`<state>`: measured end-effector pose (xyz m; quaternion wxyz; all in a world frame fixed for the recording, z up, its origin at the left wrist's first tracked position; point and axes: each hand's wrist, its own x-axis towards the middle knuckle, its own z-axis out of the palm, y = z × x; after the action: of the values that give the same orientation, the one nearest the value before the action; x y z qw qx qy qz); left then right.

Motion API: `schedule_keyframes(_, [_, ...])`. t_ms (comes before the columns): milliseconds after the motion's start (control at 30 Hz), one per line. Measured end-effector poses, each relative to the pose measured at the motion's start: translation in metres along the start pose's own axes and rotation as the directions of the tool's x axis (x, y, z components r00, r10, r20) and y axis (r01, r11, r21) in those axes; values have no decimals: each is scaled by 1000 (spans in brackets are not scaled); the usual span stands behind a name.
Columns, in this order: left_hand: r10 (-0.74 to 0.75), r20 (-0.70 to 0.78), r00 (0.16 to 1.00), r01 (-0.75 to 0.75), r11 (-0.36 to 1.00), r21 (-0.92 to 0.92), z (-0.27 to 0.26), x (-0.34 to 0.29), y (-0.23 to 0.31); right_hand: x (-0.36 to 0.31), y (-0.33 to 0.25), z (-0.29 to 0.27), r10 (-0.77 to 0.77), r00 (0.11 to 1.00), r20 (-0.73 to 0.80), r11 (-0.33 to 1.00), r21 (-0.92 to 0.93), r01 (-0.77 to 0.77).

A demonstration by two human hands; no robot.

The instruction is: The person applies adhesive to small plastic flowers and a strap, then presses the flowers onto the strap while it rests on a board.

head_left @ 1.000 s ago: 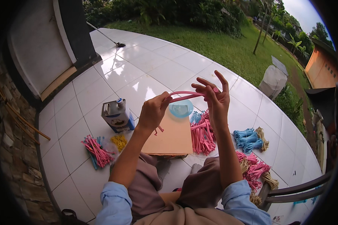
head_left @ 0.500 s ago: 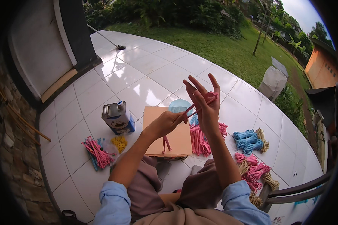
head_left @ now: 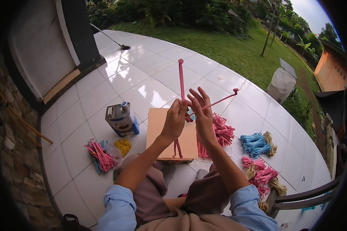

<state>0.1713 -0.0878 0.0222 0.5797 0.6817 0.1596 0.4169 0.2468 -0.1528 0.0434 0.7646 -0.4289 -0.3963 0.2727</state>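
Observation:
In front of me, my left hand [head_left: 174, 121] is pinched closed on a thin pink strip [head_left: 181, 79] that stands upright, with a round knob at its top. Close beside it, my right hand [head_left: 205, 119] grips a second pink length [head_left: 223, 99] between thumb and fingers; this one slants out to the right and ends in a knob. Whether the two lengths are one piece is hidden by my fingers. Below my left hand, more knobbed pink ends [head_left: 177, 148] show against the cardboard box [head_left: 156, 123]. Both hands are above the box.
A metal can [head_left: 121, 119] stands left of the box, near yellow pieces [head_left: 123, 146] and a pink-and-blue pile [head_left: 100, 156]. Right of the box lie pink bundles [head_left: 221, 131], blue bundles [head_left: 255, 145] and further pink bundles [head_left: 266, 175]. A dark wooden chair [head_left: 304, 200] is at lower right.
My hands have come together, the right one moving down and left. The pink lengths, earlier bunched between the hands, now spread apart, one upward and one to the right.

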Motion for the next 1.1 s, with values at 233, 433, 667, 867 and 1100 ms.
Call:
schedule_keyframes(233, [171,-130,977,-87,870,486,6,-4,9,-8,22,-5,129,974,-184,982,160,-100])
schedule_keyframes(433, [466,-605,646,-428,877,219,-71,12,63,33,-51,-48,406,900,162,837,-462,-294])
schedule_keyframes(667, [436,548,714,-699,473,536,-51,32,52,59,-33,-84,744,589,315,542,-800,-257])
schedule_keyframes(867, [-17,656,755,-585,436,684,-34,19,-68,53,35,-116,744,516,425,560,-818,-134])
schedule_keyframes(1100, [22,478,878,-345,721,601,-52,3,-152,23,112,-159,566,696,442,724,-670,-164])
